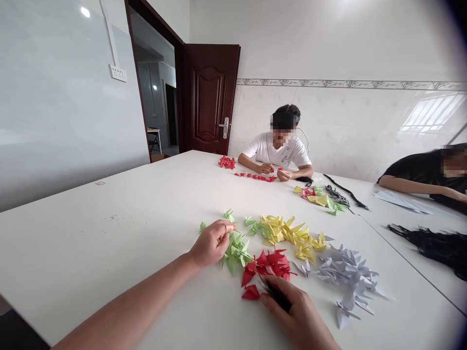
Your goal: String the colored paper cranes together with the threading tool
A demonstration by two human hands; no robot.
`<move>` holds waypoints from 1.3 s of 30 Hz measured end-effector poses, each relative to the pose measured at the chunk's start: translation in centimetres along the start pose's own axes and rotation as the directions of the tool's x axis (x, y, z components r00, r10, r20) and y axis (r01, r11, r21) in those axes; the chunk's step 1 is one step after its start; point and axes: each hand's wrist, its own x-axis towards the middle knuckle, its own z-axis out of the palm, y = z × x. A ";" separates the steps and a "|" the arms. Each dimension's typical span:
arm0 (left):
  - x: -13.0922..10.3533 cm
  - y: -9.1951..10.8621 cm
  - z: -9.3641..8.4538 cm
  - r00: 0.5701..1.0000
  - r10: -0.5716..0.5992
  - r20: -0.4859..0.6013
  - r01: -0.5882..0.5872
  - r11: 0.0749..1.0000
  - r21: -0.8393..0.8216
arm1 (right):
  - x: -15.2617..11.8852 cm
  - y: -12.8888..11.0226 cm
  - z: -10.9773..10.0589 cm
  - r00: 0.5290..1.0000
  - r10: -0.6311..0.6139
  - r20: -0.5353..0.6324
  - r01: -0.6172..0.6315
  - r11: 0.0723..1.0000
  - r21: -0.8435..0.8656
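My left hand (210,245) reaches over the white table (109,233) and its fingertips pinch at the pile of green folded paper pieces (235,250). My right hand (295,311) rests near the table's front, closed on a dark thin bundle (275,294) beside the red folded paper pieces (270,267). Beyond lie yellow folded pieces (288,233) and, to the right, pale lilac folded pieces (346,277).
A person in a white shirt (279,148) works with red pieces (255,176) at the far edge. Another person in black (426,177) sits at the right. A mixed paper pile (321,197) and black strands (434,243) lie on the table. An open dark door (209,97) stands behind.
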 end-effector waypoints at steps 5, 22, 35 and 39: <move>0.4 -0.9 -0.7 0.997 -0.075 -0.001 0.074 0.986 0.146 | 0.0 -0.4 -0.3 0.999 0.004 0.039 -0.002 1.000 -0.029; 1.9 -2.6 0.4 0.934 -0.038 0.354 -0.099 0.927 0.361 | 0.1 -0.2 -0.1 0.996 0.012 0.084 -0.011 1.000 -0.009; 1.9 -2.7 0.5 0.937 -0.049 0.347 -0.096 0.917 0.388 | 0.2 -0.5 -0.3 0.996 0.008 0.088 -0.007 1.000 -0.005; 2.0 -2.8 0.8 0.944 -0.033 0.328 -0.103 0.916 0.387 | 0.3 -0.5 -0.2 0.996 0.011 0.088 -0.010 1.000 -0.017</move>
